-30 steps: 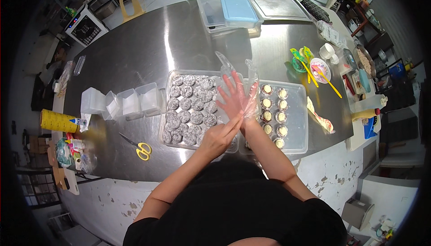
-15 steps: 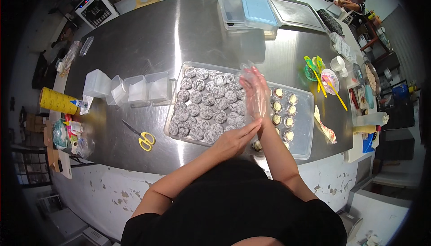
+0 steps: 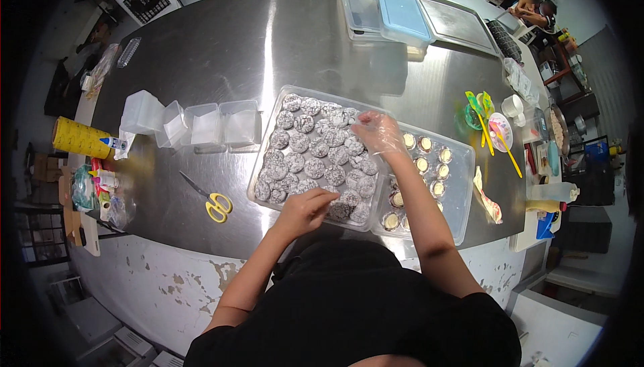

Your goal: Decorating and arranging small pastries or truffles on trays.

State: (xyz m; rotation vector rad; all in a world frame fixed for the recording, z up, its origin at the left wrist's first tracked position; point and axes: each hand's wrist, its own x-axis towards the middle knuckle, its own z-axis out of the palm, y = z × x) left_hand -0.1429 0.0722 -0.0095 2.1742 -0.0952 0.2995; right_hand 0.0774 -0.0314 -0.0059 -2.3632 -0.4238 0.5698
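Steel table (image 3: pixel 255 38), gloved right hand (image 3: pixel 379 132) open over cookies (image 3: pixel 315 156), bare left hand (image 3: pixel 305 209) curled

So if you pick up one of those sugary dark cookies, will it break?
Probably, if squeezed. The cookies have cracked, powdery tops, so they look crumbly, and the white coating would likely rub off. They seem small and light; the gloved right hand reaches among them with fingertips only. Being flat, they shouldn't roll.
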